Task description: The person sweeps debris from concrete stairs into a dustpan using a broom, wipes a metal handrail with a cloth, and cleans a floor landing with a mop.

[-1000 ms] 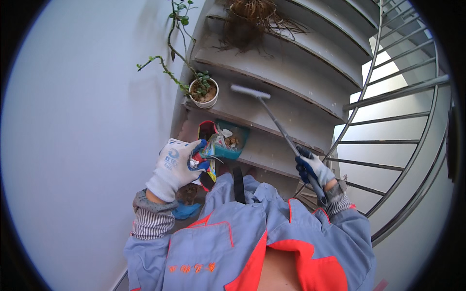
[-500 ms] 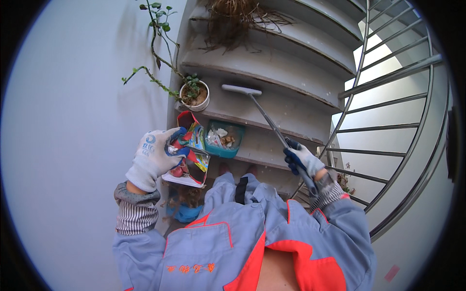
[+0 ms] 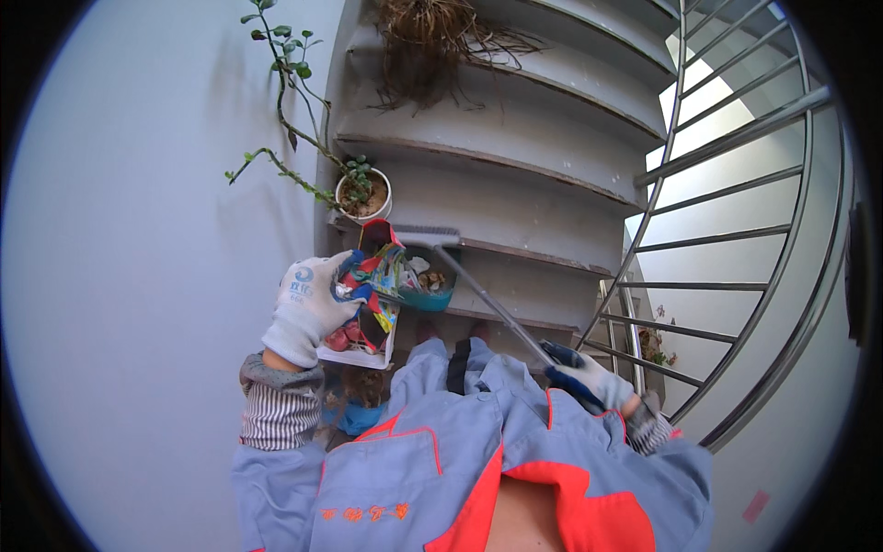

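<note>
Left hand [image 3: 313, 299] grips colourful packaging [image 3: 390, 273]; right hand [image 3: 590, 379] is closed round broom [image 3: 487, 297]. Broom head overlaps teal bin's [image 3: 428, 300] far edge, contact unclear. Likely mid-sweep; next move calls for steady broom control.

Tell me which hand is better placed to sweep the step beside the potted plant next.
Right, most likely. The right hand grips the long-handled brush, whose head is near the potted plant. The left hand holds colourful packaging, so it seems less free for sweeping.
</note>
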`<action>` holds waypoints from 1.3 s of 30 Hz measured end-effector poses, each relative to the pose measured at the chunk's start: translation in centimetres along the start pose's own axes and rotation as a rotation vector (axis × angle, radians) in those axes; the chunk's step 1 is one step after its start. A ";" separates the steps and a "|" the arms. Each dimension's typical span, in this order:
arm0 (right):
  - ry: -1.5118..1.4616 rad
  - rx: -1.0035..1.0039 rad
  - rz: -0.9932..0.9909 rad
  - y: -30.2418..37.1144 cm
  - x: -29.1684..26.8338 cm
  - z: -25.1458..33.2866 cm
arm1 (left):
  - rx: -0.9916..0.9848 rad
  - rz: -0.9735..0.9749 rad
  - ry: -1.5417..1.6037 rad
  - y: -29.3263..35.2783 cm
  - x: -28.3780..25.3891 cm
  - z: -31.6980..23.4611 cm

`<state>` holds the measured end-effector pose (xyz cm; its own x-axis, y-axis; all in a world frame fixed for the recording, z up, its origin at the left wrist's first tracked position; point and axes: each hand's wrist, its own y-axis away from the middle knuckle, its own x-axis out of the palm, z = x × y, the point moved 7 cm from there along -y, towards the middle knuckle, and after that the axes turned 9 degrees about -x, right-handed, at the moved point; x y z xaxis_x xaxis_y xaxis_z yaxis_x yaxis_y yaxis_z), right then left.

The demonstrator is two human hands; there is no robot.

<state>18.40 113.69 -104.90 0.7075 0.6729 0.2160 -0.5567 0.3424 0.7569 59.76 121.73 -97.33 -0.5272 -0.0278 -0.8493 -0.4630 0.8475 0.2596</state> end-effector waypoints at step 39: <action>0.805 -0.175 -0.079 -19.9 10.4 24.9 | -0.021 0.015 0.022 -0.2 -0.5 1.1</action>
<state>47.66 97.55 -102.31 0.2557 0.8836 -0.3922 -0.6251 0.4606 0.6302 60.92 122.12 -97.44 -0.5498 -0.0273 -0.8349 -0.4697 0.8366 0.2820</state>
